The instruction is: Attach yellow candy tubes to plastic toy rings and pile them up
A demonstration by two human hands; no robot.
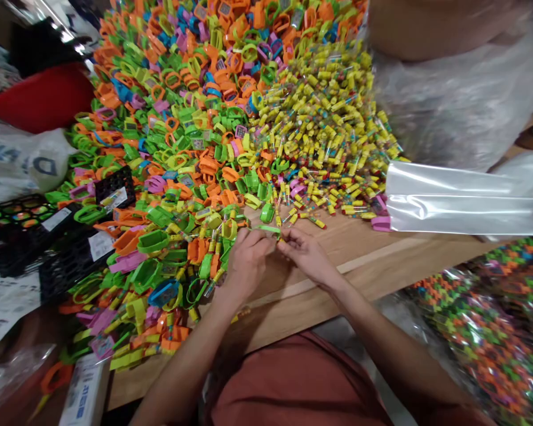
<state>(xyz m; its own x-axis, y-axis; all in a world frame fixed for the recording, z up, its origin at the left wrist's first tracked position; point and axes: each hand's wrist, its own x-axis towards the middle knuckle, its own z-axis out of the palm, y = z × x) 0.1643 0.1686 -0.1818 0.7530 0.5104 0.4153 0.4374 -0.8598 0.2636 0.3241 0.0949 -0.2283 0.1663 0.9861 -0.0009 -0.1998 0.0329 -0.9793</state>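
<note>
Hands: your left hand (pixel 249 263) curled, pinching a thin green plastic strip (pixel 266 228) | your right hand (pixel 304 254) pinching its other end, lol | strip: held just above the wooden table (pixel 359 266), beside your heap of colorful plastic loops (pixel 173 118) | yellow capsules (pixel 320 118) piled close by

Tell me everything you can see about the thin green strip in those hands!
The thin green strip is a narrow, bright green band that looks like smooth plastic. It lies almost level between the left hand and right hand, which both hold it, above the wooden table. Its ends are hidden, so its full shape is unclear.
</note>
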